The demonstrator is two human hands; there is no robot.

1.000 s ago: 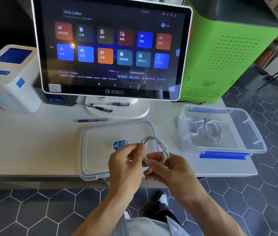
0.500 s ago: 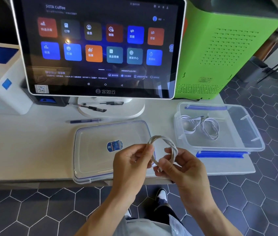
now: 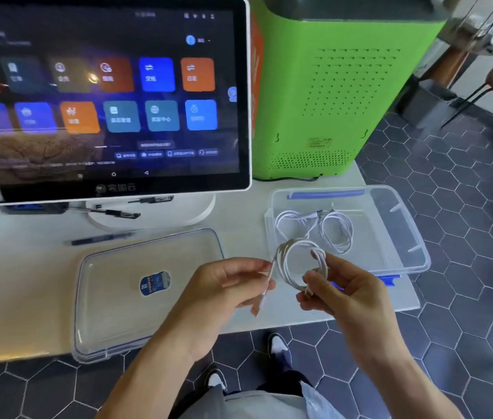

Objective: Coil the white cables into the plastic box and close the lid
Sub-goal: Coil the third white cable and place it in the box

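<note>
Both hands are carrying the coiled cable [image 3: 299, 264] rightward, now over the plastic box's [image 3: 396, 237] near-left rim; left hand [image 3: 227, 285] and right hand [image 3: 339, 291] fingers are pinching its loops closed, ready to drop it in.

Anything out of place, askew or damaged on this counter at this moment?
One thing: the lid lies flat with its near corner hanging past the table edge, so a bump might tip it off. Otherwise normal: both hands, left hand and right hand, hold a coiled white cable; the plastic box sits open with cables inside.
</note>
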